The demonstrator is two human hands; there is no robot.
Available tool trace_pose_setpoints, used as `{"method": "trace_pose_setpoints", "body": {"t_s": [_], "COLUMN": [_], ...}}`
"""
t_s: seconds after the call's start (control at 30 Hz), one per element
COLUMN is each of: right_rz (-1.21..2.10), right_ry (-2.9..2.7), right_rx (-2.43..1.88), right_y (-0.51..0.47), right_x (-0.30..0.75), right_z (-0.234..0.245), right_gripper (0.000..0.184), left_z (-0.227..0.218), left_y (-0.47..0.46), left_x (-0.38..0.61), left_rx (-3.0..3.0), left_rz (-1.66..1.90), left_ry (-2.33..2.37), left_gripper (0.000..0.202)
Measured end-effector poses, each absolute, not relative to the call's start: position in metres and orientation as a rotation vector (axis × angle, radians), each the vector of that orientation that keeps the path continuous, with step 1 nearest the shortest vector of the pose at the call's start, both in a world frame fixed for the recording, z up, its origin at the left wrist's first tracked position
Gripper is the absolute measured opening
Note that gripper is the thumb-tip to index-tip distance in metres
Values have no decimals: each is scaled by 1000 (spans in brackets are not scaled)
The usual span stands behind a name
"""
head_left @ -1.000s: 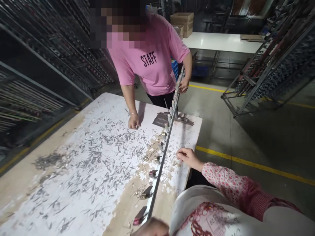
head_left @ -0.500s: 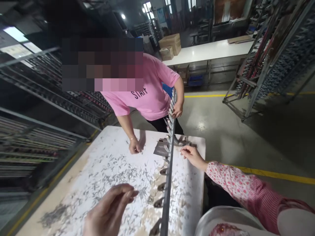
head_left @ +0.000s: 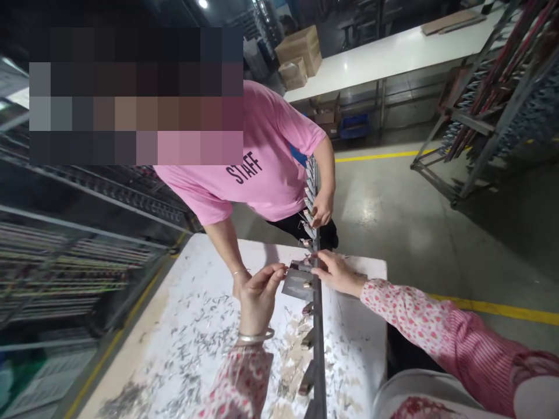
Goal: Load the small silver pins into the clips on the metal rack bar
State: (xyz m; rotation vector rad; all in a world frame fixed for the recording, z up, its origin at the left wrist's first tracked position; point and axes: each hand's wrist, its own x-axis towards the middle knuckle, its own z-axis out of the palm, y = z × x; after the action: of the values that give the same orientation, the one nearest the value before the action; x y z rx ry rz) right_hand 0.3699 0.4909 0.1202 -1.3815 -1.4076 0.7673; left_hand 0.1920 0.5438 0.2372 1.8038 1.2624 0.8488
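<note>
A long metal bar (head_left: 318, 326) with several clips along it runs from the table's near edge up toward a co-worker in a pink shirt (head_left: 262, 169). It passes over a grey metal plate (head_left: 296, 286) at the table's far end. My right hand (head_left: 335, 273) grips the bar at the plate. My left hand (head_left: 258, 295), with a bangle on the wrist, has thumb and fingers pinched at the plate's left corner; whether it holds anything is hidden. The co-worker's hand (head_left: 322, 208) holds the bar farther up, and their other hand (head_left: 238, 278) rests on the table behind my left hand.
The worn white table (head_left: 367, 349) is strewn with several small metal pins (head_left: 205, 331). Racks of rods (head_left: 78, 256) stand at the left, a metal rack (head_left: 489, 105) at the right. Behind is a long white table (head_left: 393, 55) with cardboard boxes (head_left: 301, 52). Yellow floor lines cross the concrete.
My view moved toward the table's far end. My left hand rose from the near edge and reached forward to the plate. My right hand slid along the bar to the plate.
</note>
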Motion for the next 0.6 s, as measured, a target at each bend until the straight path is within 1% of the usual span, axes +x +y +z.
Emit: {"method": "trace_pose_setpoints", "body": {"t_s": [0.13,0.33,0.6], "right_rz": [842,687,629], "right_ry": [-1604,-1752,-1832], "right_rx": [-1492,-1511,-1545], "right_y": [504,511,513], "right_x": [370,372,374], "right_z": [122,116,119], "right_gripper": [29,20,15], "left_z": [219,205,197], "left_y": [561,564,564], "left_x": [200,209,220], "left_rx": [1740,1662,1680], "left_rz": [889,887,893], "left_ry": [1189,1091,988], "left_gripper": [34,27,23]}}
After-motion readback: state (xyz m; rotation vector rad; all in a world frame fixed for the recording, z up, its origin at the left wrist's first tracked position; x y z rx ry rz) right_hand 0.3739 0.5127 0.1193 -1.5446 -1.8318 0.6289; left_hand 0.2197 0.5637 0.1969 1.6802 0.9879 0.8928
